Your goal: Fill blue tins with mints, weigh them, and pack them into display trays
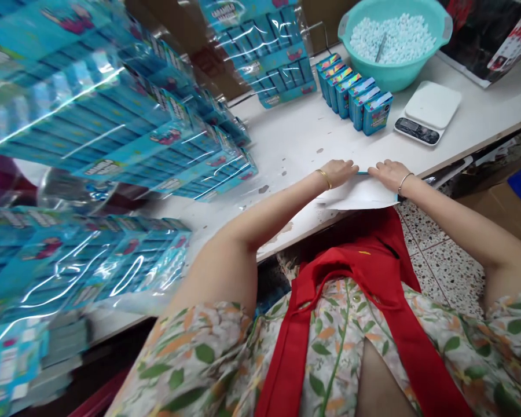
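A flat sheet of card (pixel 361 196), white on the side facing me and blue along its far edge, lies at the front of the table. My left hand (pixel 339 172) grips that far edge, fingers curled over it. Close beside it, my right hand (pixel 389 174) holds the same edge with bent fingers. Beyond the hands, several small blue boxes (pixel 351 95) stand upright in a row, with their top flaps raised. A white digital scale (pixel 434 107) sits to their right.
A turquoise basin (pixel 399 72) of pale blue candies with a scoop stands at the back. Blue wrapped display packs (pixel 125 139) are stacked high on the left; another pack (pixel 264 58) stands behind. Cardboard boxes (pixel 495 202) rest below, right of the table (pixel 286 145).
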### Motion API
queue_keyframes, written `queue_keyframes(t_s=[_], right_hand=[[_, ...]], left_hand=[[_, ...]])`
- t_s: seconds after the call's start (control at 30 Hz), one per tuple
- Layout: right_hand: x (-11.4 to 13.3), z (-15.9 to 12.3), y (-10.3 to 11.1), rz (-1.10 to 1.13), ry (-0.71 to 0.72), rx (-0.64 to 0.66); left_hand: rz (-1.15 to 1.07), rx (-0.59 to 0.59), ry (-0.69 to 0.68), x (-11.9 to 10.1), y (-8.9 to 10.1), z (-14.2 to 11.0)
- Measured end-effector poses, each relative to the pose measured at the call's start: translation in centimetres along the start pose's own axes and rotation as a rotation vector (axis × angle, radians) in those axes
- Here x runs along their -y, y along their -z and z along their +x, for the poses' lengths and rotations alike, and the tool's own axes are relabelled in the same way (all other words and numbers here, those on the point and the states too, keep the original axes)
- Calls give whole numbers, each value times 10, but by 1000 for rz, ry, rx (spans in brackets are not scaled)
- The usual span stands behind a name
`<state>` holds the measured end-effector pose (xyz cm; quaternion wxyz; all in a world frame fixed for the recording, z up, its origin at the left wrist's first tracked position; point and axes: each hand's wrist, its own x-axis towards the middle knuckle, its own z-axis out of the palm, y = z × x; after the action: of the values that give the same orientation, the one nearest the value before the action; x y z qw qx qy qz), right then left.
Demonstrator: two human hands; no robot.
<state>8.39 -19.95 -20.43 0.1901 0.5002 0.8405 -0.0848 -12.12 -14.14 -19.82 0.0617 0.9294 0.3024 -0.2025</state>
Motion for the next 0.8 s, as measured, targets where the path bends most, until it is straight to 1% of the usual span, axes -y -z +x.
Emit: queue_keyframes(t_s=[0.1,0.13,0.17,0.23,0.3,0.33,0.4,0.47,0.5,0.53,0.63,0.7,0.73,0.8], right_hand=[[-10,13,3,-13,28,10],[-13,17,4,-10,39,15],[-16,22,5,-2,48,18],[-23,31,7,36,51,26],[-28,35,12,127,35,-2],[-28,33,15,187,21,-53],[-24,22,18,300,2,-242],[-11,2,14,343,16,-423],[-2,-9,8,330,34,-467],[7,-20,-1,302,52,-468],[31,-39,-36,220,27,-418],[39,-39,-56,215,-19,-412],[40,-37,-61,217,-41,-415],[40,-32,-64,212,-76,-414]], left_hand=[[-198,-163,-120,4,3,-30],[-290,-185,-169,2,1,-41],[-376,-181,-200,0,-3,-52],[-486,-136,-191,-8,-13,-68],[-535,-145,-101,-13,-22,-71],[-557,-173,-53,-14,-25,-68],[-618,-223,-4,-11,-29,-56],[-654,-252,18,-5,-30,-41],[-649,-264,26,-2,-31,-34],[-625,-282,34,0,-33,-30],[-456,-360,21,-1,-41,-28],[-314,-392,-13,-8,-48,-35],[-256,-393,-18,-12,-52,-39],[-188,-360,6,-21,-56,-46]])
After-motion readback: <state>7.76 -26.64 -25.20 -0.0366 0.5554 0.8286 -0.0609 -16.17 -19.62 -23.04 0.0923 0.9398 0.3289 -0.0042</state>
